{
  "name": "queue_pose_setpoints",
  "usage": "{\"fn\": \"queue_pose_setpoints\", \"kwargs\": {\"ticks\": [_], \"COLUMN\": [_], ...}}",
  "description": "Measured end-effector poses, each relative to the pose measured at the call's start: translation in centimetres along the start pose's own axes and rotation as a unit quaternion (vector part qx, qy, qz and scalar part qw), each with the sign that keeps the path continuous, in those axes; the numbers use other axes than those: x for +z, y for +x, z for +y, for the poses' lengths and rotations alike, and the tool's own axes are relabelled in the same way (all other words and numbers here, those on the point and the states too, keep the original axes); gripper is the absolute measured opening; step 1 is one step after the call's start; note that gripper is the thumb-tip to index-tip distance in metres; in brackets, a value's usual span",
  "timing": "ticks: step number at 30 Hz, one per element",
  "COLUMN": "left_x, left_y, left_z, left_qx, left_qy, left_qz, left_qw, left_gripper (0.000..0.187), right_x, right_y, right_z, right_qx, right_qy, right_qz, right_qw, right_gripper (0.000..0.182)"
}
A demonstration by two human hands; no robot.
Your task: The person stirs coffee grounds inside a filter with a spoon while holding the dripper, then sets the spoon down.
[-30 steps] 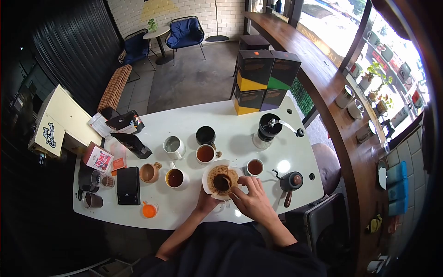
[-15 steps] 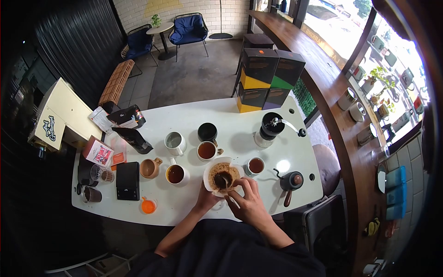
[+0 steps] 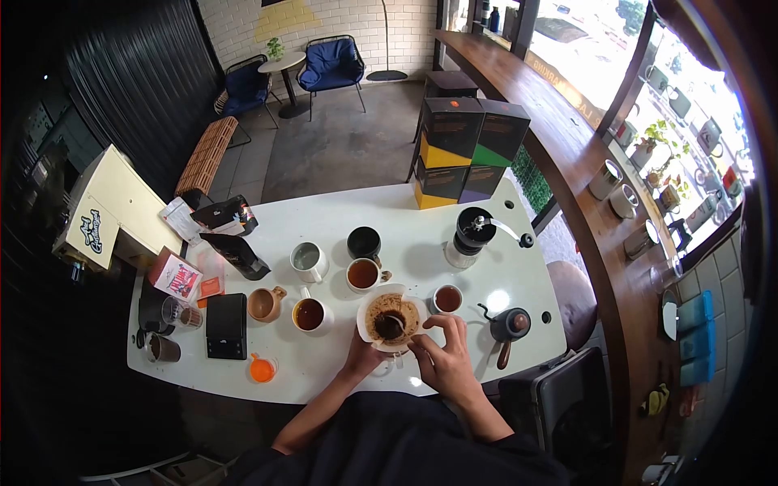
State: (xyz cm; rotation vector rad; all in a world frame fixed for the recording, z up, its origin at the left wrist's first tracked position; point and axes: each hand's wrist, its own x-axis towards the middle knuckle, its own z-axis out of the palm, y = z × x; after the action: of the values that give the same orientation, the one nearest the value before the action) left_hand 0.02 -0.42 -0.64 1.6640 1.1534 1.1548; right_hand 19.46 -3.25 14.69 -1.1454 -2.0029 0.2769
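My left hand (image 3: pixel 365 351) is closed around the side of a coffee dripper lined with a white paper filter (image 3: pixel 409 301). Wet dark coffee grounds (image 3: pixel 386 326) lie at its bottom, with brown residue up the paper. My right hand (image 3: pixel 446 356) pinches a spoon (image 3: pixel 397 319) at the dripper's near right rim; its tip dips into the grounds and the fingers partly hide the handle. Just beyond the right hand stands a cup of reddish-brown liquid (image 3: pixel 447 299). Two mugs with brown liquid, a white mug (image 3: pixel 309 314) and another mug (image 3: pixel 362 274), stand left of and behind the dripper.
A kettle (image 3: pixel 510 325) sits at right, a hand grinder (image 3: pixel 473 231) behind it. Stacked black boxes (image 3: pixel 450 130) stand at the far edge. Leftward are a wooden cup (image 3: pixel 263 305), black scale (image 3: pixel 226 326), orange cup (image 3: pixel 262 368) and coffee bags (image 3: pixel 235 255).
The view has tilted slightly, so the table sits lower in the picture. My right hand has shifted slightly rightward at the rim with the spoon. My left hand keeps hold of the dripper.
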Motion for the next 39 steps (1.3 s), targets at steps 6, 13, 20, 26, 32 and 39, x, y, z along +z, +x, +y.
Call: {"fn": "queue_pose_setpoints", "kwargs": {"ticks": [6,13,20,26,32,39], "left_x": [-0.1,0.0,-0.1,-0.2,-0.1,-0.1], "left_y": [0.3,0.1,0.6,0.5,0.3,0.0], "left_z": [1.2,0.6,1.4,1.6,0.9,-0.5], "left_qx": [-0.020,-0.023,-0.004,-0.001,0.006,0.038], "left_qy": [-0.011,-0.049,-0.052,-0.030,-0.029,0.034], "left_qz": [0.005,0.012,0.008,0.007,0.014,0.007], "left_qw": [1.000,0.998,0.999,1.000,0.999,0.999], "left_gripper": [0.075,0.072,0.067,0.065,0.067,0.073], "right_x": [-0.4,0.7,0.6,0.7,2.0,1.0], "right_y": [-0.2,0.0,-0.5,-0.5,-1.1,-0.5], "right_z": [0.1,1.0,1.5,1.4,0.5,0.2], "right_qx": [-0.015,-0.022,-0.032,-0.056,-0.039,-0.050], "right_qy": [0.024,0.003,-0.065,-0.126,-0.084,-0.046], "right_qz": [0.026,-0.011,0.033,0.007,-0.043,-0.019], "right_qw": [0.999,1.000,0.997,0.990,0.995,0.998], "right_gripper": [0.013,0.014,0.018,0.022,0.022,0.017]}}
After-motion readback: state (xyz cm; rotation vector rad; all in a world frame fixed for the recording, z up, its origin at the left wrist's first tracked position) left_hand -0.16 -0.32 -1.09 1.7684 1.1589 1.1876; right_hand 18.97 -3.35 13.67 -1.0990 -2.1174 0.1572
